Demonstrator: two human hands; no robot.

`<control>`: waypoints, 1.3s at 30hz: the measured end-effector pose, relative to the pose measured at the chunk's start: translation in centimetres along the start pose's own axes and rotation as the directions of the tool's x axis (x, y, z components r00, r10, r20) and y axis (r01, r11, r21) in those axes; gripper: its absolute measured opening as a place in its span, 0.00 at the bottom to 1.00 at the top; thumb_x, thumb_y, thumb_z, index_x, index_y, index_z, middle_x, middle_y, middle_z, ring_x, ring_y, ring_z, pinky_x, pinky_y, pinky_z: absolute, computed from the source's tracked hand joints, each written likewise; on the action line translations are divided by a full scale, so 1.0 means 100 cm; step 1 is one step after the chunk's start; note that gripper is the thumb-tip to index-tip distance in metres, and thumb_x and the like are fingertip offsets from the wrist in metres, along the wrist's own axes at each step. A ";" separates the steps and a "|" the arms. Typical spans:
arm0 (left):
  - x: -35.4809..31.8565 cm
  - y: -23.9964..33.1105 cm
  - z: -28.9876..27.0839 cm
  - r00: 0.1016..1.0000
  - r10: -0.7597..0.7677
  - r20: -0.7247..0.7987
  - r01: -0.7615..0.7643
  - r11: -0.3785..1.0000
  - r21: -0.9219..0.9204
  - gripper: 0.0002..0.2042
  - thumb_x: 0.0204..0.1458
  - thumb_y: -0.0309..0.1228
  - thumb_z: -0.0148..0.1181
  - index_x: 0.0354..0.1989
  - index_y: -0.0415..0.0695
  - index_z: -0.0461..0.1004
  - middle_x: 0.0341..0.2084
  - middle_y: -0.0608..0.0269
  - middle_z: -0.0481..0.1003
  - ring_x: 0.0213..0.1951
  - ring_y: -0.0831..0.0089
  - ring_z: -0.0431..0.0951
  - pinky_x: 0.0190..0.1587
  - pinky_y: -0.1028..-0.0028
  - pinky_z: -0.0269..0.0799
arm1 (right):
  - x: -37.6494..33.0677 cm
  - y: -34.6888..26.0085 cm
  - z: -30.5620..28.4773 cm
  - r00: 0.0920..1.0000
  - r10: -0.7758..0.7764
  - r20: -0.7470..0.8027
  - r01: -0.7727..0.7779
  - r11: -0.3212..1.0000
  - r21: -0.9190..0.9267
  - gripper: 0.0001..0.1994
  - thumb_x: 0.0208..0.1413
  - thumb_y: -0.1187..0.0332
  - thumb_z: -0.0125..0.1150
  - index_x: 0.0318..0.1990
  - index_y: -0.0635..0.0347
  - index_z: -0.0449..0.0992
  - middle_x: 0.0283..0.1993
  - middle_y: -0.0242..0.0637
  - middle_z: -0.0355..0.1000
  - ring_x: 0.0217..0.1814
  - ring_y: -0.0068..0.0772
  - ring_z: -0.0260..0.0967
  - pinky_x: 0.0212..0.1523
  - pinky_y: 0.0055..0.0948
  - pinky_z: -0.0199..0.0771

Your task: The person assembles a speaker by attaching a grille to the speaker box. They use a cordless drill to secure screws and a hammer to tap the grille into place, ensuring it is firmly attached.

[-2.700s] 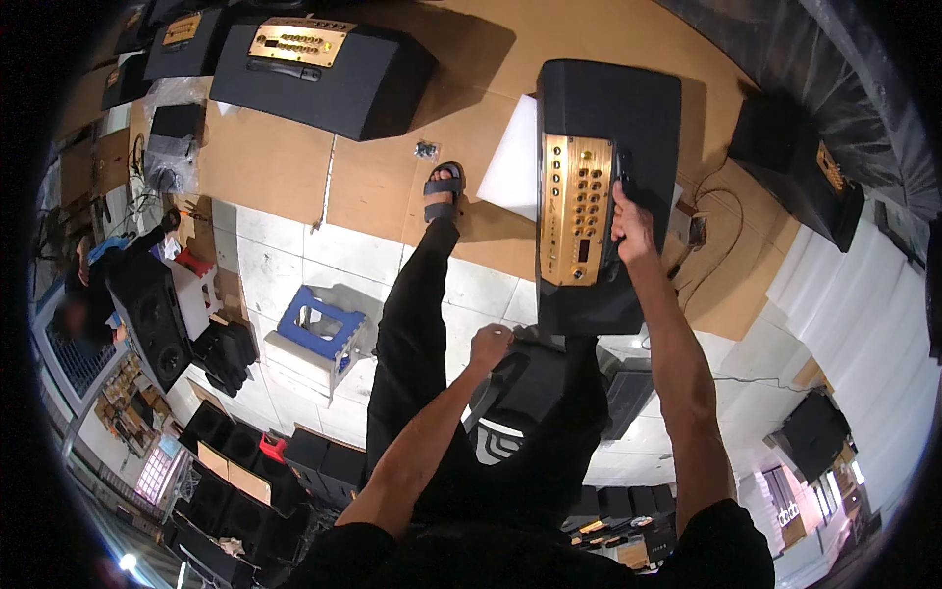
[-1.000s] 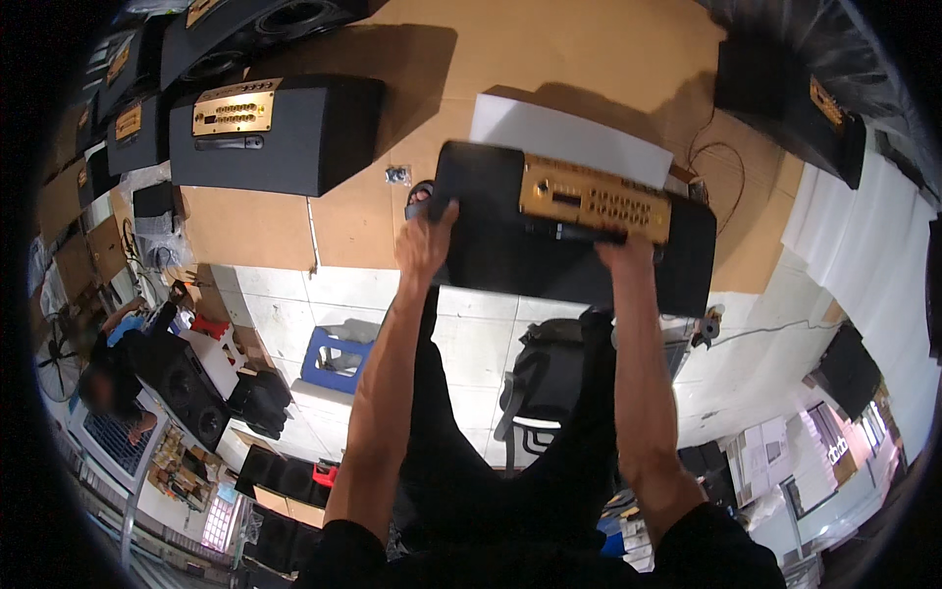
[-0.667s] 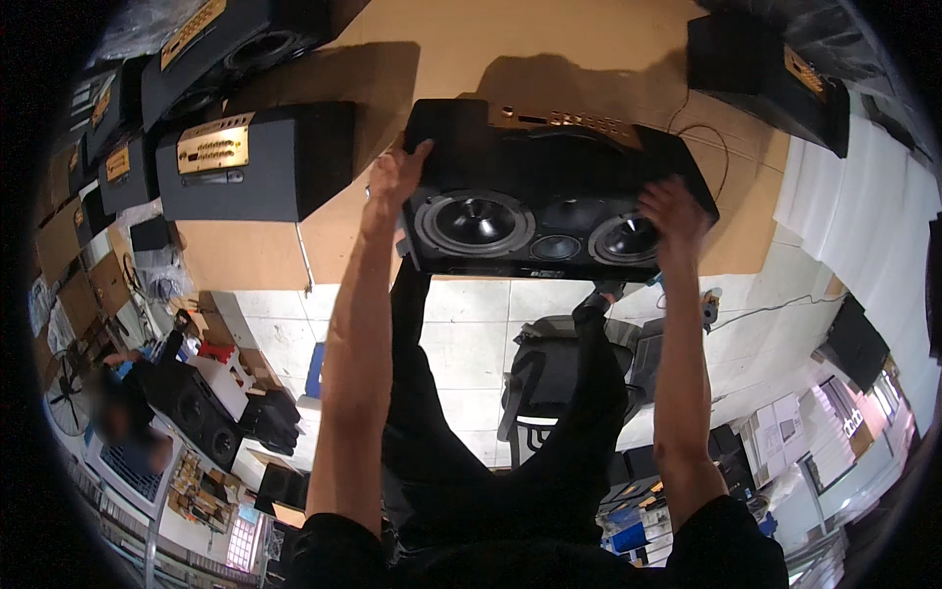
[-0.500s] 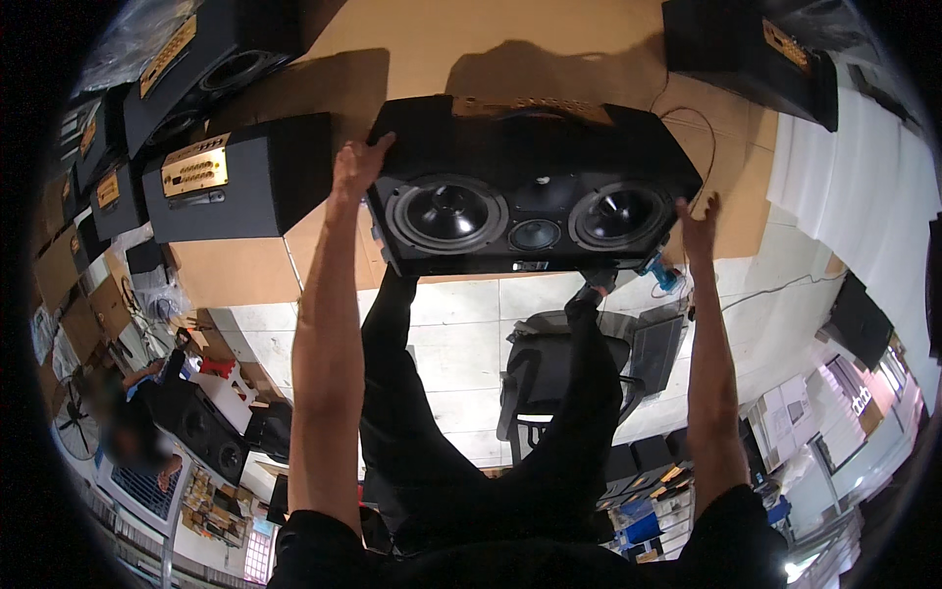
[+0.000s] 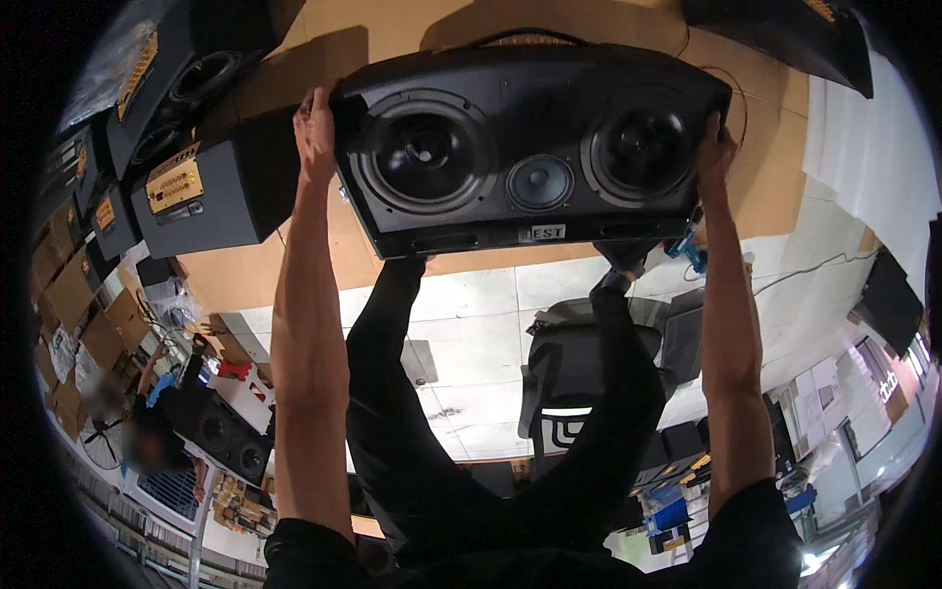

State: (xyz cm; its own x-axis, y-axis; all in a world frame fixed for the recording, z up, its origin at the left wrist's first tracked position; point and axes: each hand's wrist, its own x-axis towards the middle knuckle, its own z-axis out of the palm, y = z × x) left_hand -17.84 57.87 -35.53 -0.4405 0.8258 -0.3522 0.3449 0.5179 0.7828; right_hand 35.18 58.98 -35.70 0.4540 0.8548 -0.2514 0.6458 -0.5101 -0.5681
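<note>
- The left grip (image 5: 315, 135), a bare hand, is bent against the left end of a wide black speaker cabinet with a curved top edge (image 5: 542, 110), with only a slight curl to its fingers.
- The right grip (image 5: 716, 157), also bare, is pressed to the cabinet's right end; its fingertips are partly hidden, so how far they curl round the edge cannot be told.
- The cabinet is held between the two, in front of the person, its driver side turned up toward the view; whether its far side touches anything beneath is hidden.
- On that face, a small grey round driver (image 5: 540, 183) sits between two large black cone woofers, and a small pale label (image 5: 546, 233) lies at the near edge.
- A black carrying handle (image 5: 527, 32) arches along the far edge.
- Just beside the near right corner is a partly covered blue tool (image 5: 690, 253).
- Brown cardboard sheeting (image 5: 471, 273) spreads around and beyond the cabinet; nearer the person is a pale tiled floor (image 5: 481, 339) with a black chair (image 5: 574, 363).
- To the left stands a black angled cabinet with a gold control panel (image 5: 221, 191).
- Farther lower left, a co-worker is by another black speaker (image 5: 218, 432).
</note>
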 end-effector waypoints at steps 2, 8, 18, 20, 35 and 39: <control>0.007 -0.007 0.005 0.999 0.023 0.023 -0.022 0.999 -0.025 0.22 0.58 0.44 0.47 0.51 0.40 0.73 0.51 0.55 0.73 0.49 0.63 0.70 0.57 0.69 0.58 | 0.009 0.008 0.009 0.993 -0.050 -0.109 0.052 0.999 0.008 0.29 0.62 0.47 0.48 0.29 0.74 0.73 0.20 0.42 0.66 0.23 0.33 0.59 0.29 0.41 0.62; 0.042 -0.037 -0.009 0.799 0.573 0.184 -0.582 0.813 -0.006 0.21 0.62 0.40 0.40 0.50 0.37 0.72 0.48 0.51 0.73 0.52 0.60 0.70 0.58 0.65 0.60 | -0.025 -0.018 -0.007 0.976 -0.022 -0.218 -0.047 0.951 -0.304 0.31 0.58 0.43 0.50 0.27 0.70 0.78 0.21 0.52 0.71 0.25 0.46 0.70 0.30 0.45 0.67; 0.091 -0.073 0.016 0.439 0.750 0.495 -0.850 0.168 0.499 0.24 0.47 0.17 0.54 0.57 0.38 0.66 0.43 0.48 0.72 0.47 0.54 0.73 0.51 0.63 0.67 | -0.064 0.039 -0.005 0.963 0.186 -0.193 -0.252 0.875 -0.413 0.30 0.58 0.42 0.47 0.35 0.65 0.81 0.36 0.56 0.76 0.40 0.57 0.74 0.41 0.49 0.71; 0.085 -0.074 0.017 0.370 0.775 0.513 -0.850 0.059 0.524 0.24 0.48 0.20 0.54 0.58 0.39 0.65 0.43 0.47 0.72 0.47 0.55 0.73 0.50 0.64 0.68 | -0.056 0.067 0.000 0.969 0.156 -0.191 -0.223 0.885 -0.409 0.31 0.59 0.42 0.47 0.32 0.66 0.80 0.32 0.55 0.76 0.35 0.56 0.74 0.38 0.49 0.71; -0.051 -0.089 0.009 0.993 -0.041 0.112 -0.038 0.785 0.618 0.29 0.58 0.55 0.45 0.49 0.37 0.72 0.34 0.32 0.75 0.43 0.38 0.74 0.44 0.52 0.69 | -0.058 0.086 0.024 0.958 0.220 -0.182 -0.266 0.921 -0.284 0.30 0.63 0.44 0.39 0.45 0.65 0.76 0.42 0.59 0.74 0.45 0.62 0.71 0.44 0.53 0.69; -0.061 -0.082 0.004 0.997 -0.040 0.073 -0.014 0.790 0.613 0.30 0.58 0.55 0.45 0.36 0.34 0.76 0.32 0.36 0.75 0.41 0.40 0.75 0.42 0.54 0.69 | -0.061 0.064 0.022 0.965 0.218 -0.146 -0.254 0.916 -0.310 0.29 0.64 0.47 0.37 0.54 0.65 0.70 0.46 0.60 0.72 0.47 0.61 0.71 0.47 0.52 0.69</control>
State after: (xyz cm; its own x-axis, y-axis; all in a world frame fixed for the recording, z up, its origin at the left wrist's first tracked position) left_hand -17.69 48.72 -39.99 -0.3921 0.8188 -0.4194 0.7865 0.5348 0.3088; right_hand 35.20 50.75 -39.56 0.6683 0.7000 -0.2518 0.6669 -0.7137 -0.2140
